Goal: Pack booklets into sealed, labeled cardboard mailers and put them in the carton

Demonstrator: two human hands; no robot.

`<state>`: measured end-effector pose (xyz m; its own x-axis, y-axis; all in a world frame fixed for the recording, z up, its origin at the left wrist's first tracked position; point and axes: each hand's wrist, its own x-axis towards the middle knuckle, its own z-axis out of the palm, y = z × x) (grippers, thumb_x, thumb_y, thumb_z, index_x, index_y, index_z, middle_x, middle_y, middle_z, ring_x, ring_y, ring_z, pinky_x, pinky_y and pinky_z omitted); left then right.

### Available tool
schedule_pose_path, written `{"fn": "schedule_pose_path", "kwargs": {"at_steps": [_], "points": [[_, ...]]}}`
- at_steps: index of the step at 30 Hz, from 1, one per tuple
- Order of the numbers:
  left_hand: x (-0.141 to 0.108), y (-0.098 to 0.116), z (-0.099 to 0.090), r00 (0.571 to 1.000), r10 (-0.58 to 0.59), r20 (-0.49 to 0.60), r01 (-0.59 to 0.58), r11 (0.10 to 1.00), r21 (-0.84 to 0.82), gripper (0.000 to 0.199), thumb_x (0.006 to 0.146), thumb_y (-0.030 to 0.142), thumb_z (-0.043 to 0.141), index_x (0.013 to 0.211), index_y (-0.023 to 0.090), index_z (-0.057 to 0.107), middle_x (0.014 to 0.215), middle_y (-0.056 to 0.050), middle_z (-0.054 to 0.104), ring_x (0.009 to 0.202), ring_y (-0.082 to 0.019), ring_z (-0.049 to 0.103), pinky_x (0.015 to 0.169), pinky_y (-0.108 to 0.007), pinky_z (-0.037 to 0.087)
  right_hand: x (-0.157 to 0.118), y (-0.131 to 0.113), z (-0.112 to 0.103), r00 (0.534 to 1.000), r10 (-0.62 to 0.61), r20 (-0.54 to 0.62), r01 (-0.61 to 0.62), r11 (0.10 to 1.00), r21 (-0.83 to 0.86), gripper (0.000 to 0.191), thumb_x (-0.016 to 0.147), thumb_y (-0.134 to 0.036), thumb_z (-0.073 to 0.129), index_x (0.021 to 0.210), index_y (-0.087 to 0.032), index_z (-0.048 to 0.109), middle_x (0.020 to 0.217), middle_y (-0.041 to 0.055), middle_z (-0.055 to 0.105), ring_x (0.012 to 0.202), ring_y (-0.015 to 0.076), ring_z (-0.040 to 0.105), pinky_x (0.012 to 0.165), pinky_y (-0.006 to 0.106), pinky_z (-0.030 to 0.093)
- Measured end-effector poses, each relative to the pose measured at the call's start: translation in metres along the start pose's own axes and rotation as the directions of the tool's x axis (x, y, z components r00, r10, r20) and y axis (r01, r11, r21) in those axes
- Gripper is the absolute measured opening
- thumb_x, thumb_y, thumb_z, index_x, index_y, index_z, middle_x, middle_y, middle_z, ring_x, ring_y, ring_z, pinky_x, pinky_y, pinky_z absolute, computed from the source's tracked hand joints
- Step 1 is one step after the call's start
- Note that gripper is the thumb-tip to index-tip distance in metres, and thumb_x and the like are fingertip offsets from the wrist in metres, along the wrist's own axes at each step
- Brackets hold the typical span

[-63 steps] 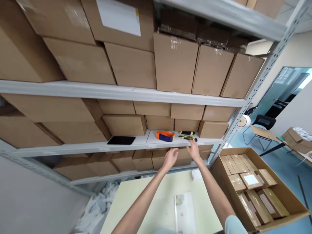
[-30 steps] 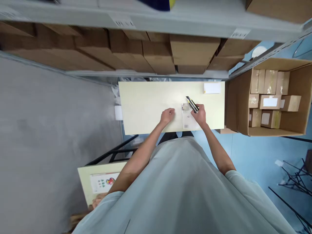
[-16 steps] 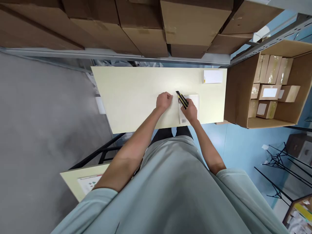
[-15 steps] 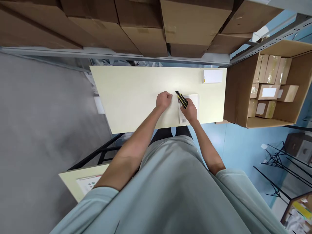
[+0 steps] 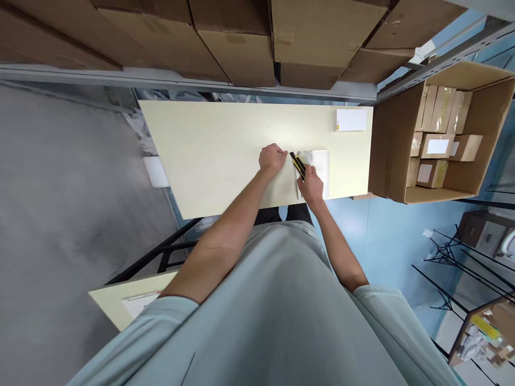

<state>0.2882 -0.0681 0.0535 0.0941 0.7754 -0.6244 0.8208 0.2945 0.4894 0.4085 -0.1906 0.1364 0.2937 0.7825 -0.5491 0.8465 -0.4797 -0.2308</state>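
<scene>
My right hand (image 5: pixel 311 185) is closed around a black and yellow utility knife (image 5: pixel 298 165), whose tip points up and to the left. Beneath that hand lies a flat white packet (image 5: pixel 321 161) on the pale tabletop (image 5: pixel 213 145); the hand hides part of it. Just left of the knife tip, my left hand (image 5: pixel 273 159) has its fingers pressed together. Whatever they may pinch is too small to tell. A narrow gap separates the left fingertips from the knife.
A small white box (image 5: pixel 351 120) sits at the table's far right. Beyond the right edge stands an open carton (image 5: pixel 388 145) holding several small boxes. A shelf with brown cartons (image 5: pixel 237 53) runs along the back. A second tabletop (image 5: pixel 108 300) is at lower left.
My left fingertips have come closer to the knife tip. The knife has turned slightly steeper, and the right hand has shifted a little over the packet. The whole view has shifted slightly.
</scene>
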Motion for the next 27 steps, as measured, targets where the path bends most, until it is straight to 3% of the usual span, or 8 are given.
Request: {"fn": "schedule_pose_path", "kwargs": {"at_steps": [5, 10, 27], "points": [[-0.005, 0.006, -0.004, 1.000, -0.008, 0.023, 0.008, 1.000, 0.021, 0.019, 0.099, 0.042, 0.068, 0.100, 0.023, 0.072, 0.114, -0.006, 0.078, 0.110, -0.025, 0.068, 0.096, -0.036, 0.053, -0.015, -0.013, -0.008, 0.998, 0.034, 0.044, -0.028, 0.991, -0.130, 0.050, 0.105, -0.013, 0.040, 0.155, -0.013, 0.043, 0.142, 0.0192, 0.061, 0.110, 0.0288, 0.072, 0.085, 0.038, 0.061], [-0.007, 0.008, -0.006, 1.000, -0.007, 0.022, 0.006, 0.999, 0.038, 0.019, 0.099, 0.041, 0.067, 0.100, 0.023, 0.072, 0.115, -0.007, 0.078, 0.111, -0.026, 0.068, 0.098, -0.037, 0.053, -0.027, -0.013, -0.003, 0.998, 0.046, 0.041, -0.039, 0.986, -0.159, 0.047, 0.107, -0.013, 0.040, 0.154, -0.014, 0.045, 0.140, 0.0174, 0.061, 0.110, 0.0270, 0.072, 0.083, 0.035, 0.060], [0.000, -0.006, 0.003, 0.998, 0.063, 0.019, -0.064, 0.996, 0.058, 0.022, 0.100, 0.045, 0.067, 0.098, 0.023, 0.070, 0.113, -0.008, 0.078, 0.112, -0.027, 0.068, 0.099, -0.039, 0.052, -0.098, 0.008, 0.058, 0.994, 0.100, 0.037, -0.091, 0.978, -0.186, 0.051, 0.110, -0.014, 0.045, 0.160, -0.017, 0.045, 0.132, 0.0154, 0.066, 0.112, 0.0243, 0.070, 0.077, 0.028, 0.058]]}}
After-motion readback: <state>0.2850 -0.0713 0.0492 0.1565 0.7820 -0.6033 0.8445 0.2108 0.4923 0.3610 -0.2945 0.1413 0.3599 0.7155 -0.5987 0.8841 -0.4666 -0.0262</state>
